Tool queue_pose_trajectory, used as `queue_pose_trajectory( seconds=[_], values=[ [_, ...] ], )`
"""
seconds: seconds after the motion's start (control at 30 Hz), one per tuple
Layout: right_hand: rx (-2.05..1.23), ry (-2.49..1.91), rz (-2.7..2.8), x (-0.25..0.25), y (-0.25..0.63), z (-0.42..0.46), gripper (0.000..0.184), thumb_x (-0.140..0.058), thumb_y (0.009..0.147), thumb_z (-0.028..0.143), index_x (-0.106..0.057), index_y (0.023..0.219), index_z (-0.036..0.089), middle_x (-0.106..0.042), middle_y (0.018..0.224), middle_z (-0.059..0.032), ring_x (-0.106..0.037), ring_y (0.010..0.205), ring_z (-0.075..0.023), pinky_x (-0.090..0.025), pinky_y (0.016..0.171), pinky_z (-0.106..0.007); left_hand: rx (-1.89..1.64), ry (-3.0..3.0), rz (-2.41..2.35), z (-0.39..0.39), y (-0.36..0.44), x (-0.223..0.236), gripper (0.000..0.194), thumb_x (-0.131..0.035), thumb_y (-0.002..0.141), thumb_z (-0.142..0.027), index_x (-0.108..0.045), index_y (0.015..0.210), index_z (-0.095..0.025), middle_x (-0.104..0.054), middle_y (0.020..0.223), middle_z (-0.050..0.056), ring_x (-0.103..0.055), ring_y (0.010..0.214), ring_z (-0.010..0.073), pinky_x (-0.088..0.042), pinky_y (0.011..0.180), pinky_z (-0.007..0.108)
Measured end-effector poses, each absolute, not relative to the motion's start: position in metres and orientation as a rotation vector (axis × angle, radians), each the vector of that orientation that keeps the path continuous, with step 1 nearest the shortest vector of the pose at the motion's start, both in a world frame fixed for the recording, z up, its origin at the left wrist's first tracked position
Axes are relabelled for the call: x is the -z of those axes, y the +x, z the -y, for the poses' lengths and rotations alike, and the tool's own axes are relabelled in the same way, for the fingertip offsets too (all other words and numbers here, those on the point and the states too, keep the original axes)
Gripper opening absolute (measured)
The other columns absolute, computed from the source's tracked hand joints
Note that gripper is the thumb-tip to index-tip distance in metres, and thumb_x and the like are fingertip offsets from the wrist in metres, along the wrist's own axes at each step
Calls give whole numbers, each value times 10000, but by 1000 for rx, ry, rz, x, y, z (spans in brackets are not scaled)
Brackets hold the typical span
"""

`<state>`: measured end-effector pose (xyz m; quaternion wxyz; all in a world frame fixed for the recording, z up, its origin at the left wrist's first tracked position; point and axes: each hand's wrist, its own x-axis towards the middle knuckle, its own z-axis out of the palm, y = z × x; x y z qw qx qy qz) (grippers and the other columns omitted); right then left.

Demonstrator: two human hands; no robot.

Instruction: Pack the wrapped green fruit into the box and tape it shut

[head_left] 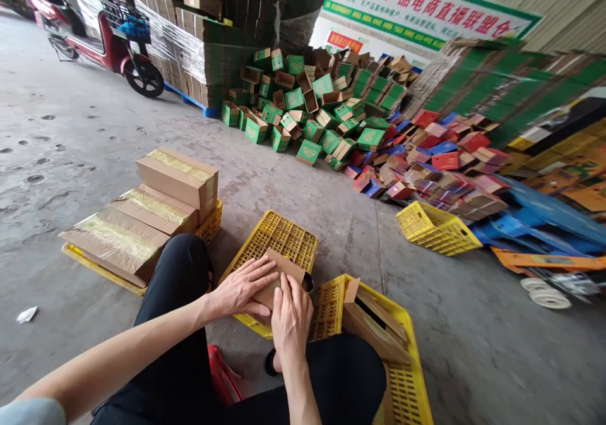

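Observation:
A small brown cardboard box [285, 264] rests on an upturned yellow plastic crate [288, 234] in front of my knees. My left hand [243, 287] lies over the box's left side, fingers stretched out flat on the cardboard. Against the near right side, my right hand [291, 316] grips the box with its fingers close together, partly hiding it. A dark round thing [308, 282] shows at the box's right end; I cannot make out what it is. To my right, another yellow crate [411, 340] holds a cardboard box with raised flaps [374, 327].
Taped boxes [137, 235] sit on a yellow crate at my left. A red object [222, 374] is between my legs. Ahead lie heaps of green boxes [307, 150] and red-blue boxes [445, 161]. A yellow crate [435, 229], blue pallets [544, 216] and a scooter [101, 49] stand farther off.

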<state>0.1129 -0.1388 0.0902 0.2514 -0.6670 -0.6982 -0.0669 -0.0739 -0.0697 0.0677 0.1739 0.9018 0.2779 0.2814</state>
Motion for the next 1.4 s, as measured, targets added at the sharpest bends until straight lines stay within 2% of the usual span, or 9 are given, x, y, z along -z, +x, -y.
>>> queue_pose_trajectory(
  seconds=[0.1,0.2,0.3,0.4,0.63,0.8,1.03,1.23,1.4],
  values=[
    [202,-1854,1890,-93,119,137,506,-310,1109,455,-614,1449,235,-679,1337,-138,-633,1151,-301,-460,974,-453,-860,2582,-794,82,-82,-62,645,-552,1036,-519,-409,1609,-259,-456,1630,130,-386,1538,318,-406,1233,516],
    [224,-1840,1896,-97,113,132,485,-363,1095,468,-634,1423,234,-692,1274,-149,-624,1091,-317,-464,964,-484,-958,2539,-868,93,-85,-55,531,-523,1070,-373,-452,1580,-244,-535,1568,131,-468,1488,297,-499,1177,485],
    [153,-1738,1947,-100,97,125,456,-372,1096,430,-635,1409,229,-682,1271,-147,-604,1123,-323,-466,1000,-503,-989,2485,-869,96,-84,-54,519,-533,1064,-380,-474,1565,-257,-564,1540,124,-491,1470,293,-518,1166,480],
    [16,-1628,2047,-108,81,113,457,-312,1109,342,-611,1421,192,-661,1294,-140,-594,1156,-296,-481,1027,-473,-1004,2447,-836,93,-84,-57,483,-518,1070,-356,-507,1544,-264,-572,1531,125,-465,1490,288,-515,1170,467],
    [11,-1629,2126,-119,73,87,459,-301,1088,254,-610,1419,185,-672,1191,-137,-617,1052,-282,-508,980,-457,-1003,2435,-840,92,-85,-59,440,-514,1070,-358,-567,1494,-255,-589,1505,123,-510,1443,278,-524,1154,454],
    [87,-1783,2018,-115,64,99,460,-342,1087,294,-601,1440,153,-679,1250,-177,-621,1062,-326,-543,926,-498,-1048,2416,-839,96,-89,-54,413,-543,1061,-339,-595,1461,-252,-619,1463,129,-554,1394,273,-547,1121,442],
    [45,-1726,2026,-106,72,155,440,-377,1095,274,-569,1482,193,-620,1467,-121,-576,1306,-293,-497,1106,-477,-1122,2366,-837,98,-91,-51,412,-567,1053,-358,-592,1435,-207,-662,1385,147,-580,1369,292,-555,1106,466],
    [23,-1740,1915,-94,110,193,450,-382,1101,335,-561,1497,220,-640,1441,-125,-604,1295,-292,-529,1085,-475,-1141,2426,-898,99,-84,-53,381,-590,1044,-364,-628,1390,-209,-703,1290,130,-620,1309,284,-581,1069,440],
    [-113,-1689,1783,-95,144,164,460,-355,1099,331,-584,1475,198,-628,1429,-147,-611,1301,-278,-517,1117,-463,-1137,2528,-912,98,-84,-57,352,-584,1045,-323,-645,1375,-220,-698,1243,125,-635,1249,272,-592,1025,419]
  ],
)
